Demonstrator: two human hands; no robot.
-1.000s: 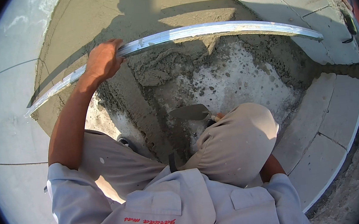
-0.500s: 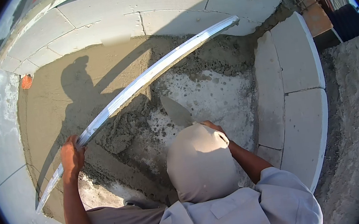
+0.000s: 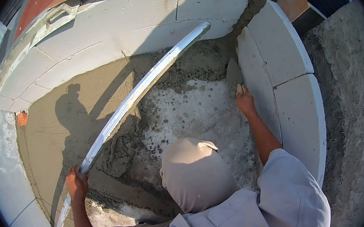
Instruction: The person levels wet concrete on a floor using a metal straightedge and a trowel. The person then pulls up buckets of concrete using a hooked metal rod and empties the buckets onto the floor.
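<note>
My left hand (image 3: 77, 184) is closed around the lower part of a long silver screed bar (image 3: 132, 96). The bar runs diagonally from the lower left up to the far block wall, and wet mortar clings to its underside. My right hand (image 3: 245, 101) grips the handle of a trowel (image 3: 233, 73). The trowel's blade points away from me, close beside the right block wall, over the strip of rough mortar. Smoothed grey mortar (image 3: 42, 132) spreads left of the bar. Loose lumps of mortar (image 3: 118, 158) lie under and right of it.
White block walls (image 3: 292, 44) bound the floor at the far side and right. A bare, mortar-spotted floor patch (image 3: 187, 117) shows in the middle. An orange piece (image 3: 22, 118) sits at the left edge. A handled float (image 3: 59, 18) rests on the far wall.
My right hand has moved the trowel forward and right, from the middle of the floor to beside the right wall. My left hand keeps hold of the screed bar. The view has shifted.
</note>
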